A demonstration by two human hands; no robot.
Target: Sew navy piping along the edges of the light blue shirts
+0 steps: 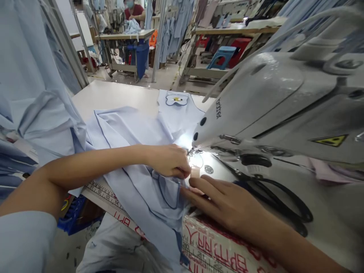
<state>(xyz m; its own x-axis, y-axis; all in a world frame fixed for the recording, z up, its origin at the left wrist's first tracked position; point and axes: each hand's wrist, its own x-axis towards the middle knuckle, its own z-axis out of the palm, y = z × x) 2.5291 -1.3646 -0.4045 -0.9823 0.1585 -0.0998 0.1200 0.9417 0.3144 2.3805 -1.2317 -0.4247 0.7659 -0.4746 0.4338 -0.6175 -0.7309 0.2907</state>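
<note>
My left hand (167,161) pinches a fold of pale blue cloth with dark blue piping (136,140), close behind the presser foot (192,152) of a white Brother sewing machine (250,102). My right hand (222,201) lies flat-fingered on the machine table, its fingertips against the cloth edge near the lit needle area. The needle itself is hidden behind my left hand's fingers. Beyond the machine head, a white embroidered patch (176,100) sits on the far part of the cloth. Black-handled scissors (273,201) lie just right of my right hand.
A yellow tape measure (105,199) and a red-printed paper sheet (216,246) lie along the table's near edge. Pale blue garments (36,83) hang at the left. A co-worker (134,11) sits at another sewing table beyond, near stools and racks.
</note>
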